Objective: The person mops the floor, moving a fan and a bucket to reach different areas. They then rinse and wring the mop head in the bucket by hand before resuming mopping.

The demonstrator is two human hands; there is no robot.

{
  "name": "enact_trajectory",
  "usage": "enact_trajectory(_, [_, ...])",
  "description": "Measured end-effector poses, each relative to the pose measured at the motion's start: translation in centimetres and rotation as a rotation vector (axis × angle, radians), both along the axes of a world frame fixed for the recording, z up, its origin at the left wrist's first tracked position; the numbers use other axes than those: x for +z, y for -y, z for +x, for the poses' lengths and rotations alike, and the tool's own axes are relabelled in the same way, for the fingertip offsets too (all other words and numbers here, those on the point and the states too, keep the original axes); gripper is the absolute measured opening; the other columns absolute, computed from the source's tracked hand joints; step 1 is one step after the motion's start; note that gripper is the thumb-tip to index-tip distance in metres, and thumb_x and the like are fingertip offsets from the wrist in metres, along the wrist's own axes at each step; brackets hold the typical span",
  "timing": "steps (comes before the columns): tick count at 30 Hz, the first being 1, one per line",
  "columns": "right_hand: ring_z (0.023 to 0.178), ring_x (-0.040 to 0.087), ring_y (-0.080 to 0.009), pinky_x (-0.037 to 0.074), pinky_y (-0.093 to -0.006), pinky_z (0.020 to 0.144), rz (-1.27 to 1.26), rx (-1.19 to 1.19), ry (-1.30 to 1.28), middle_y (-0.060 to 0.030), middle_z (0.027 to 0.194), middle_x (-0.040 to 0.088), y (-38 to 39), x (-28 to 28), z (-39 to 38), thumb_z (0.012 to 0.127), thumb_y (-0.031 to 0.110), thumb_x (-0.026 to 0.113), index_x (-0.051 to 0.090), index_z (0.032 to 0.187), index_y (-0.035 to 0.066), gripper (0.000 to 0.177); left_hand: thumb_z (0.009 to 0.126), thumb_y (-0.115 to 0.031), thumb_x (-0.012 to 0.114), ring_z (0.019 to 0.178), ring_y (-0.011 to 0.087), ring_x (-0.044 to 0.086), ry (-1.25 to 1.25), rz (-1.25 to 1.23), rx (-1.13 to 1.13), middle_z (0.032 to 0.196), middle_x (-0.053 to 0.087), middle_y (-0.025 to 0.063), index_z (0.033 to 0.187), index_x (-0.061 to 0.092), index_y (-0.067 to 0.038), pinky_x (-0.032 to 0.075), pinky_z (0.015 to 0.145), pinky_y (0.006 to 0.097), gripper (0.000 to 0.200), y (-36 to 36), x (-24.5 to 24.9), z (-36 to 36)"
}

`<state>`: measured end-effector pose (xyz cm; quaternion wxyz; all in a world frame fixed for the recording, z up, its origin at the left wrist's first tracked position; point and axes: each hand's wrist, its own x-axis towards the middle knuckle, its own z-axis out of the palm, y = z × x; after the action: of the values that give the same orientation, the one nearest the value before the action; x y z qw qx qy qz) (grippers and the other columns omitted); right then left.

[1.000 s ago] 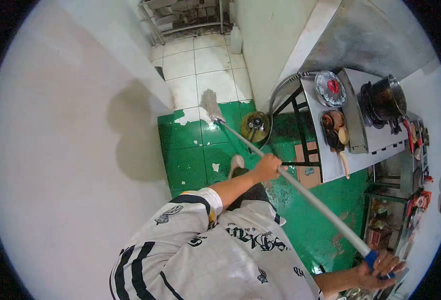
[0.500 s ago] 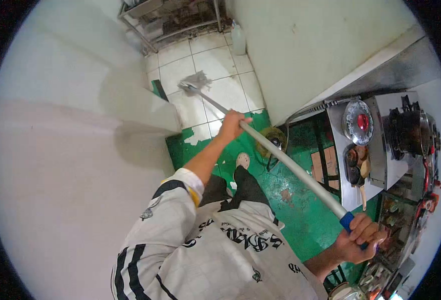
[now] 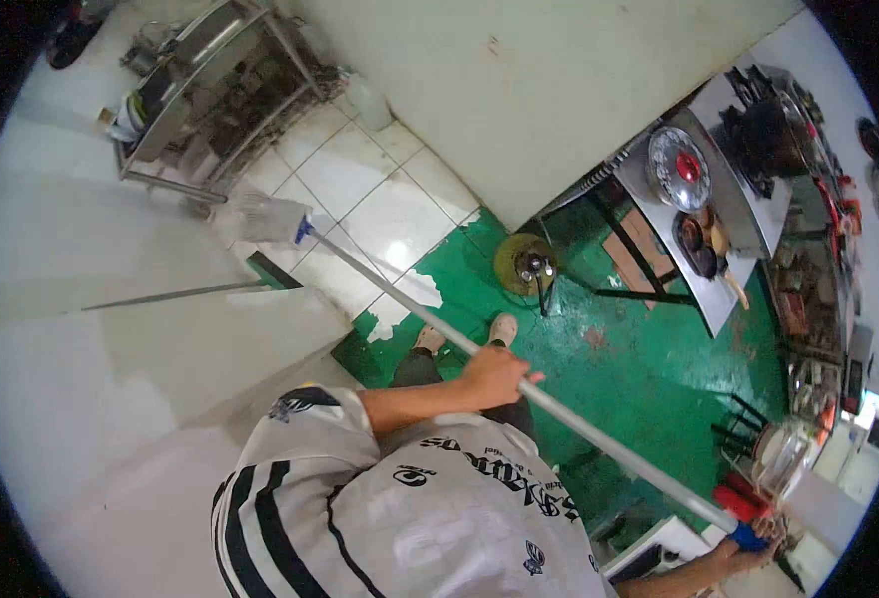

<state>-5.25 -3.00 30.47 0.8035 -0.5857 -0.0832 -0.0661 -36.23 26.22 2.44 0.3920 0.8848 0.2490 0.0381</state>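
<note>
My left hand (image 3: 496, 377) is closed around the middle of a mop's pale metal pole (image 3: 599, 439). Low at the right, my right hand (image 3: 748, 554) grips the blue end of the pole, its fingers partly blurred. The pole slants across my body to the far left. There the greyish-white mop head (image 3: 265, 219), joined by a blue socket, lies on the white floor tiles (image 3: 405, 204) near a metal rack's leg.
A metal rack (image 3: 195, 80) stands at the far left, with a whitish jug (image 3: 368, 100) by the wall. On the green floor (image 3: 589, 349) sits a yellowish gas cylinder (image 3: 524, 264). A steel counter (image 3: 719, 299) to the right carries a lid (image 3: 679, 167) and pans.
The mop head has swung left toward the rack and now lies spread out. Both hands have moved lower in view, and my view has turned. My feet now show side by side.
</note>
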Motion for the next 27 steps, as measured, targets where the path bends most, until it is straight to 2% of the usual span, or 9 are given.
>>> enact_trajectory(5, [0.053,0.047,-0.0177,0.041,-0.0294,0.051,-0.109,-0.358,0.195,-0.0049,0.059,0.049,-0.6,7.3,-8.5,0.081,0.03,0.056,0.05,0.065,0.009,0.027,0.071,-0.025,0.06,0.062,0.0313,0.058,0.15,-0.202,-0.26,0.058,0.056,0.0148,0.06,0.058,-0.006,0.045,0.059,0.0438,0.022,5.4,-2.4,4.0])
enact_trajectory(9, [0.049,0.044,-0.0154,0.037,-0.0307,0.049,-0.048,-0.285,0.304,-0.0013,0.054,0.045,-1.6,10.1,-10.0,0.082,0.024,0.055,0.052,0.066,0.01,0.021,0.071,-0.025,0.059,0.054,0.0337,0.056,0.215,-0.211,-0.389,0.053,0.054,0.0159,0.055,0.057,-0.003,0.045,0.053,0.0449,0.027,7.7,-4.1,9.6])
enact_trajectory(12, [0.058,0.049,-0.0185,0.042,-0.035,0.058,-0.134,-0.441,0.398,-0.0051,0.064,0.051,-0.3,7.4,-7.4,0.082,0.025,0.055,0.057,0.08,0.008,0.018,0.069,-0.026,0.059,0.053,0.0344,0.056,0.211,-0.194,-0.421,0.051,0.053,0.0156,0.053,0.056,-0.003,0.045,0.052,0.0454,0.029,7.4,-4.6,10.1])
enact_trajectory(14, [0.06,0.051,-0.0214,0.044,-0.0423,0.069,0.236,-0.36,0.339,-0.0071,0.066,0.054,1.8,3.4,-4.6,0.085,0.03,0.045,0.059,0.084,0.008,0.026,0.067,-0.025,0.06,0.053,0.0347,0.056,0.209,-0.172,-0.398,0.051,0.053,0.0157,0.053,0.056,-0.002,0.045,0.052,0.046,0.027,5.4,-6.4,9.3])
enact_trajectory(17, [0.061,0.049,-0.0191,0.044,-0.0324,0.061,-0.712,-0.451,0.576,-0.0065,0.067,0.051,-3.0,-2.6,-6.7,0.084,0.023,0.047,0.052,0.08,0.004,0.02,0.061,-0.021,0.06,0.055,0.0349,0.056,0.087,-0.122,-0.386,0.056,0.056,0.0152,0.057,0.059,-0.004,0.046,0.052,0.0462,0.017,0.8,-11.0,6.5])
enact_trajectory(20, [0.057,0.051,-0.0191,0.05,-0.0314,0.054,-0.41,-0.296,0.071,-0.0067,0.066,0.051,-7.7,-10.8,-9.2,0.081,0.023,0.049,0.052,0.078,0.002,0.022,0.058,-0.018,0.06,0.062,0.0336,0.057,0.068,-0.041,-0.136,0.063,0.058,0.0135,0.066,0.061,-0.01,0.045,0.058,0.0458,0.012,-6.2,-17.8,-0.6])
enact_trajectory(23, [0.067,0.049,-0.019,0.046,-0.0365,0.068,-0.118,0.273,-0.217,-0.0055,0.068,0.049,-15.9,-18.9,-16.0,0.083,0.017,0.049,0.049,0.081,0.008,0.009,0.059,-0.009,0.061,0.09,0.0338,0.051,-0.118,0.105,0.172,0.09,0.057,0.0159,0.08,0.058,-0.006,0.039,0.076,0.0457,0.021,-15.1,-21.0,-10.3])
enact_trajectory(24, [0.069,0.051,-0.0199,0.045,-0.0392,0.074,-0.031,0.311,-0.368,-0.0066,0.072,0.052,-19.5,-20.8,-19.5,0.085,0.02,0.051,0.05,0.083,0.009,0.011,0.06,-0.01,0.064,0.091,0.0326,0.052,0.117,0.137,0.313,0.087,0.056,0.0139,0.085,0.058,-0.007,0.04,0.079,0.0441,0.027,-17.6,-22.0,-14.3])
enact_trajectory(27, [0.085,0.056,-0.0274,0.041,-0.0434,0.083,-0.02,0.65,-0.498,-0.0085,0.078,0.056,-26.6,-25.1,-29.0,0.084,0.018,0.054,0.05,0.082,0.007,0.012,0.068,-0.014,0.061,0.107,0.0339,0.046,-0.295,0.258,0.583,0.11,0.054,0.0146,0.099,0.055,-0.012,0.037,0.088,0.0495,0.031,-23.4,-27.0,-22.8])
